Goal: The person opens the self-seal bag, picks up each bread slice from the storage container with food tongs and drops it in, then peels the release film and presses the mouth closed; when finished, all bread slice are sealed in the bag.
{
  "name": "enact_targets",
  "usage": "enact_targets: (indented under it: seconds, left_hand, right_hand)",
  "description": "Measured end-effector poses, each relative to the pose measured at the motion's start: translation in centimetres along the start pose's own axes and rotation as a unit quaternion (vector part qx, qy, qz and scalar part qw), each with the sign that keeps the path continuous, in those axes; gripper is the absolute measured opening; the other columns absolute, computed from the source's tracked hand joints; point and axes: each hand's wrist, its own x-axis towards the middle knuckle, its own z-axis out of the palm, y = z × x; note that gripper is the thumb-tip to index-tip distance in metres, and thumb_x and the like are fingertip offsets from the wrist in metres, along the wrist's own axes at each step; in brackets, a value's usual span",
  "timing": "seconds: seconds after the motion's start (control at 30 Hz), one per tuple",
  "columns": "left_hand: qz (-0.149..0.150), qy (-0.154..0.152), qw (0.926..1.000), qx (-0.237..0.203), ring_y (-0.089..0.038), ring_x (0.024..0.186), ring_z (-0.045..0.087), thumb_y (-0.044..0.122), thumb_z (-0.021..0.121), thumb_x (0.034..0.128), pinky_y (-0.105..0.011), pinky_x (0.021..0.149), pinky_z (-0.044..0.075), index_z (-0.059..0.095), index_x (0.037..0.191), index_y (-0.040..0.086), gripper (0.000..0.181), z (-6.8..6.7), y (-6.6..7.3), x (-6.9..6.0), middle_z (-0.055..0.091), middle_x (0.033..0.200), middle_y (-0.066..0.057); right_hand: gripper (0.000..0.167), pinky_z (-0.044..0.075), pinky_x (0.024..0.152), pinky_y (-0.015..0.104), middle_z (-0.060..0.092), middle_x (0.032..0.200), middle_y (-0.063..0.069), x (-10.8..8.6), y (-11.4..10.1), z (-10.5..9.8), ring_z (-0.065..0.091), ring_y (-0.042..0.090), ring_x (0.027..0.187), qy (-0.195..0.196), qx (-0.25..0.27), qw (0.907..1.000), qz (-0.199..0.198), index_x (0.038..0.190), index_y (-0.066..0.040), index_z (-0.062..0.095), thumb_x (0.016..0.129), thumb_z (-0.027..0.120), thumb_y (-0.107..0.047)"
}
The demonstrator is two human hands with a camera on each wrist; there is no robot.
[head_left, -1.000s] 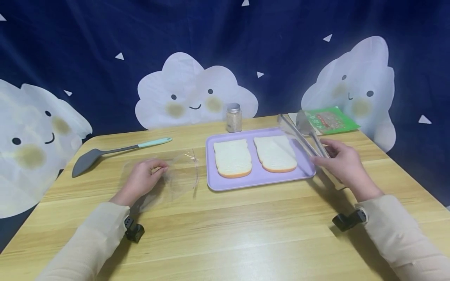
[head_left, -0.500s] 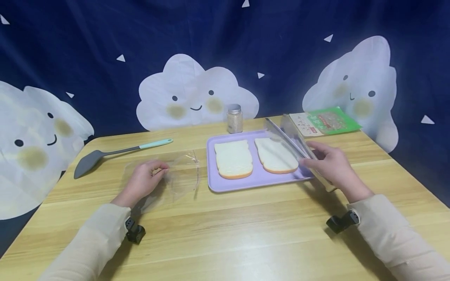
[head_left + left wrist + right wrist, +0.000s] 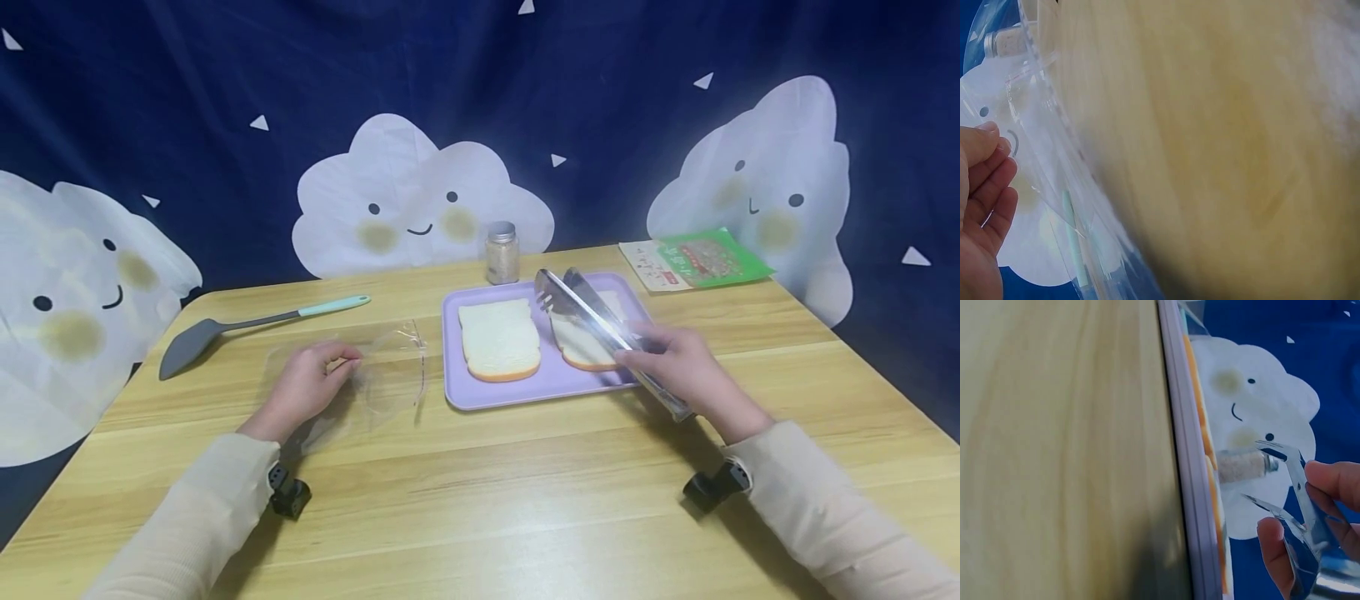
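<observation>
We see the metal tongs (image 3: 588,317) slanting above the right half of the tray (image 3: 480,395), over the right bread slice (image 3: 572,347). The right hand (image 3: 686,367) grips them, thumb and fingers on opposite arms, probably so that a light squeeze can govern the spread. Both that slice and the left bread slice (image 3: 500,340) lie flat inside the tray, side by side, perhaps so each can be reached without disturbing the other.

Left of the tray, the left hand (image 3: 307,379) pinches the clear plastic bag (image 3: 390,375) between thumb and fingertips; we suppose this steadies the limp film. The glass jar (image 3: 502,254) stands behind the tray, the green packet (image 3: 697,260) lies beyond its right rear corner, and the spatula (image 3: 258,319) rests well to its left.

Only from the right wrist do we clearly see the tongs' tips apart, clasping nothing, with a gap between them and the bread. The left wrist view shows the jar near the film's edge, while the head view alone gives us the whole layout around the tray.
</observation>
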Motion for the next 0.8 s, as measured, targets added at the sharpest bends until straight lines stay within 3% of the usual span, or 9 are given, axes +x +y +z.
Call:
enact_targets:
  seconds: [0.23, 0.4, 0.6, 0.8]
  left_hand:
    - [-0.001, 0.000, 1.0000, -0.001, -0.032, 0.092, 0.062, 0.008, 0.060, 0.0894, -0.047, 0.077, 0.048, 0.068, 0.097, 0.002, 0.013, 0.0, -0.1, 0.0, 0.067, 0.099, -0.015]
    - [0.002, 0.000, 1.0000, -0.001, -0.032, 0.091, 0.062, 0.007, 0.060, 0.0894, -0.047, 0.077, 0.048, 0.068, 0.097, 0.002, 0.013, 0.0, -0.1, 0.0, 0.067, 0.098, -0.014]
    - [0.001, -0.002, 1.0000, -0.001, -0.031, 0.091, 0.062, 0.008, 0.059, 0.0898, -0.047, 0.077, 0.048, 0.068, 0.097, 0.003, 0.013, 0.0, -0.1, 0.0, 0.067, 0.098, -0.014]
    - [0.000, 0.000, 1.0000, 0.000, -0.031, 0.090, 0.062, 0.007, 0.059, 0.0895, -0.047, 0.076, 0.048, 0.068, 0.096, 0.003, 0.012, 0.0, 0.0, 0.0, 0.067, 0.098, -0.014]
  right_hand:
    - [0.056, 0.043, 0.078, 0.030, 0.063, 0.111, 0.022, -0.1, -0.4, 1.2, 0.056, 0.024, 0.094, -0.016, -0.011, 0.9995, -0.024, 0.131, 0.000, 0.050, 0.086, 0.065, -0.032]
    - [0.057, 0.048, 0.064, 0.028, 0.066, 0.094, 0.018, 0.0, -0.6, 1.8, 0.061, 0.018, 0.072, -0.041, 0.028, 0.9988, -0.006, 0.133, 0.001, 0.047, 0.087, 0.064, -0.029]
    - [0.054, 0.052, 0.056, 0.030, 0.063, 0.099, 0.024, 0.2, -0.6, 2.3, 0.061, 0.019, 0.062, -0.062, 0.061, 0.9961, 0.009, 0.133, 0.004, 0.044, 0.089, 0.061, -0.021]
    - [0.052, 0.051, 0.051, 0.032, 0.065, 0.091, 0.023, 0.2, -0.7, 2.9, 0.057, 0.019, 0.056, -0.076, 0.065, 0.9948, 0.021, 0.133, 0.003, 0.044, 0.089, 0.060, -0.019]
